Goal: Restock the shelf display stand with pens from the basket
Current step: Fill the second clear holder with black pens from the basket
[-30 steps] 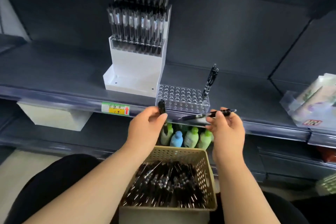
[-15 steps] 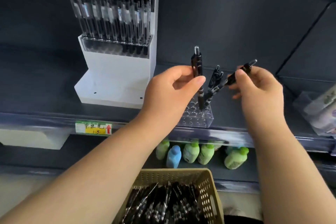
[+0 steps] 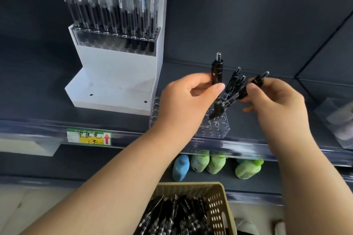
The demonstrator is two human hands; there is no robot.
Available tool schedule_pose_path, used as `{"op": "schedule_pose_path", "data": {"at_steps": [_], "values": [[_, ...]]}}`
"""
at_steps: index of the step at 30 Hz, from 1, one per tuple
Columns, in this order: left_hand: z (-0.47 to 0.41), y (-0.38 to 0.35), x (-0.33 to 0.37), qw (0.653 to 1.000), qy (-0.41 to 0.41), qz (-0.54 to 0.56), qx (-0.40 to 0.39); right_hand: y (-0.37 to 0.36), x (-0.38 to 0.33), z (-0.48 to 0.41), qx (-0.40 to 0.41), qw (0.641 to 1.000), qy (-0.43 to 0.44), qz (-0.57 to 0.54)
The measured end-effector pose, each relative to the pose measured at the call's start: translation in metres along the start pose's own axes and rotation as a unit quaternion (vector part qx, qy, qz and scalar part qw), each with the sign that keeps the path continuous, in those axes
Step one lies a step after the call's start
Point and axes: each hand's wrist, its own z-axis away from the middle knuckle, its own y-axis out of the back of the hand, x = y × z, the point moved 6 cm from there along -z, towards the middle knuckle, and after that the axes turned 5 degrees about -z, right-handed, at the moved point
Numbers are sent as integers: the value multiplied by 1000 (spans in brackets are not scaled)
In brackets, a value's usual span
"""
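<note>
While most holes of the clear display stand (image 3: 215, 129) are unfilled, only a few standing pens (image 3: 234, 84) occupy its back right corner. The left hand (image 3: 189, 101) pinches an upright pen (image 3: 217, 70), tip at the stand's back holes, and the right hand (image 3: 277, 101) pinches a slanted pen (image 3: 254, 86) just above the stand. Below the stand, the basket (image 3: 217, 206) is heaped with pens, so the restock looks barely begun.

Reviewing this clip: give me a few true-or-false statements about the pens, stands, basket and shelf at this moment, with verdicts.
1. The left hand grips an upright black pen, and the right hand grips a tilted black pen. True.
2. Every hole of the clear acrylic holed stand is filled. False: most holes are empty.
3. The beige perforated plastic basket is empty. False: it holds many loose black pens.
4. The white tiered display stand stands left of the clear stand. True.
5. All bottles on the lower shelf are green. False: a blue plastic bottle stands beside the green bottles.
</note>
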Motion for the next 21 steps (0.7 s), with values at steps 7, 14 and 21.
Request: {"op": "schedule_pose_path", "data": {"at_steps": [7,14,21], "values": [[-2,1,-2,1000,1,5,3,-6,-3,-2,-5,1000,3,-2],[-1,0,0,1000,-5,8,-4,1,-11,-2,13,999,31,-5],[-6,6,3,999,-28,-23,17,14,-18,-11,33,996,59,64]]}}
